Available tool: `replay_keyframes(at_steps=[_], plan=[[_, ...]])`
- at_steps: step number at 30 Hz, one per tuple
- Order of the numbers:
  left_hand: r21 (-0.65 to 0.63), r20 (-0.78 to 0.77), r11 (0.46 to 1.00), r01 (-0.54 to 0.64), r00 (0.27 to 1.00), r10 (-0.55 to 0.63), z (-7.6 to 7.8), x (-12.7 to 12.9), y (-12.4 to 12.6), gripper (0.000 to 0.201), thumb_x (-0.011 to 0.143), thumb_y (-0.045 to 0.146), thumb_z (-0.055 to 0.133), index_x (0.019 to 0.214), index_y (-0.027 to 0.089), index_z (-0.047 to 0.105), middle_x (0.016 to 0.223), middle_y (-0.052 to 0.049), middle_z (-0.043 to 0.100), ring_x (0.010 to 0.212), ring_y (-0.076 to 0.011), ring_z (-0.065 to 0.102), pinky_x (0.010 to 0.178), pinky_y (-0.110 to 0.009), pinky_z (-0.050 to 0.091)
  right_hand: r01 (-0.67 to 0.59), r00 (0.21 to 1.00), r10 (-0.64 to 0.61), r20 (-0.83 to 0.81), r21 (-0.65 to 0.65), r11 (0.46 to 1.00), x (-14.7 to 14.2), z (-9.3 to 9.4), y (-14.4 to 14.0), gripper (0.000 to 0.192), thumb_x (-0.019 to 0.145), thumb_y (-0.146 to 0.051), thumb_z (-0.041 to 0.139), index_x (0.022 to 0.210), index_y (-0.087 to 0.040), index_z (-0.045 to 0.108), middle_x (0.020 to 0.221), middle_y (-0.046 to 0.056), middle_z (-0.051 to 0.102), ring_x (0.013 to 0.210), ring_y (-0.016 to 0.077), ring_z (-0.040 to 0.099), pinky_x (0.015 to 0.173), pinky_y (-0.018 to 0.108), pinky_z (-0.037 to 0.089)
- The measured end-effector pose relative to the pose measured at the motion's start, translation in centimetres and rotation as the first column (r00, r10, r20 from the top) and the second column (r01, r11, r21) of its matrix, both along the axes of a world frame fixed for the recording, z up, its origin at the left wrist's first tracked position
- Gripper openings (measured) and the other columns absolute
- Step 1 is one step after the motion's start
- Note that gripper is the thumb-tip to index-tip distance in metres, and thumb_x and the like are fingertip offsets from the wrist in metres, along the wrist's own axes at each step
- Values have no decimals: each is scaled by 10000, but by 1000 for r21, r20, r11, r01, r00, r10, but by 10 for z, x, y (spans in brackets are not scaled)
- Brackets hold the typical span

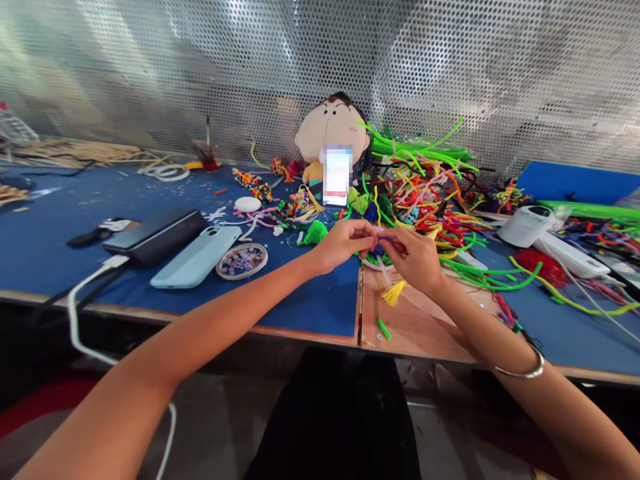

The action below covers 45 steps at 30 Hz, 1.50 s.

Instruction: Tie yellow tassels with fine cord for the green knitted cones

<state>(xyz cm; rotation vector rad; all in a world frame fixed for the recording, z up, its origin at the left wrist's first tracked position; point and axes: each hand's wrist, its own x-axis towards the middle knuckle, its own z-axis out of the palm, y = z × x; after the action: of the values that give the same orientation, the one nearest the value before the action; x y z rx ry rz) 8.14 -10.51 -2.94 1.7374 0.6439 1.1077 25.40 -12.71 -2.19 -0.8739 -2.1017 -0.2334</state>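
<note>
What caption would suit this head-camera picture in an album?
Left hand and right hand pinch a small blue piece above a table strewn with pipe cleaners.

We count two hands, the left hand (345, 241) and the right hand (417, 260), one bangle (523, 371) on the right wrist, one plush doll (333, 137), one light blue phone (196, 256), one black power bank (155, 236), one round tin of beads (242, 260), one yellow tassel (393, 292), one white oval case (247, 204), and pipe cleaners (430, 193) piled too thick for us to number
</note>
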Motion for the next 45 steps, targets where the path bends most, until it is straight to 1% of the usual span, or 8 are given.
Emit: replay_keyframes(at_steps=[12, 22, 28, 32, 36, 39, 41, 45], plan=[[-59, 66, 998, 22, 998, -18, 3, -3, 0, 92, 724, 212, 637, 727, 136, 585, 638, 11, 559, 523, -52, 484, 528, -222, 369, -39, 981, 13, -195, -127, 991, -2, 1, 2, 106, 804, -183, 589, 749, -175, 678, 570, -21, 553, 473, 83, 401, 486, 229, 326], [-148, 133, 989, 1, 991, 19, 3, 0, -1, 87, 764, 149, 571, 833, 133, 621, 692, -1, 610, 572, -62, 548, 586, -218, 433, -36, 979, 7, -204, -139, 990, 0, 2, 0, 109, 811, -216, 563, 857, -179, 655, 542, -50, 424, 498, 91, 381, 520, 243, 318], [-263, 152, 965, 12, 988, 29, 6, 1, -3, 235, 666, -33, 375, 692, 132, 542, 597, 22, 503, 498, -48, 456, 497, -197, 340, -143, 966, 81, -245, -249, 958, 0, 2, -3, 210, 765, -139, 539, 968, -190, 554, 602, -64, 378, 517, 79, 362, 505, 230, 311], [-277, 120, 961, 14, 993, 20, 9, 2, -3, 233, 686, -15, 328, 640, 160, 474, 488, 60, 306, 423, -61, 289, 446, -216, 231, -314, 907, 169, -387, -348, 883, 0, 3, -1, 271, 740, -145, 552, 1003, -197, 508, 626, -64, 378, 529, 80, 361, 476, 228, 274], [-188, 59, 982, -12, 998, 23, 8, 3, -6, 68, 756, 95, 510, 749, 161, 526, 511, 75, 290, 465, -68, 271, 468, -227, 200, -468, 808, 195, -555, -404, 786, -1, 2, 2, 283, 713, -168, 589, 979, -208, 498, 607, -76, 384, 513, 74, 343, 476, 236, 246], [56, -83, 998, -42, 995, 47, 4, 2, -8, 224, 706, 203, 691, 876, 170, 548, 528, 92, 279, 494, -70, 267, 486, -230, 182, -535, 756, 206, -621, -407, 740, -2, 2, 4, 282, 695, -167, 606, 957, -205, 511, 599, -79, 408, 513, 72, 344, 479, 239, 237], [205, -158, 976, -73, 982, 107, 2, 2, -9, 221, 744, 261, 674, 909, 172, 558, 532, 95, 260, 493, -73, 259, 490, -235, 184, -568, 733, 218, -644, -404, 718, -2, 1, 4, 267, 698, -165, 606, 949, -199, 519, 595, -78, 425, 512, 71, 354, 481, 240, 238], [304, -175, 941, -148, 962, 208, -1, 3, -8, 112, 823, 276, 586, 834, 165, 580, 524, 82, 286, 488, -77, 278, 491, -241, 199, -592, 720, 213, -661, -424, 685, -3, 0, 3, 193, 721, -191, 605, 903, -183, 542, 601, -68, 459, 514, 65, 370, 486, 239, 244]])
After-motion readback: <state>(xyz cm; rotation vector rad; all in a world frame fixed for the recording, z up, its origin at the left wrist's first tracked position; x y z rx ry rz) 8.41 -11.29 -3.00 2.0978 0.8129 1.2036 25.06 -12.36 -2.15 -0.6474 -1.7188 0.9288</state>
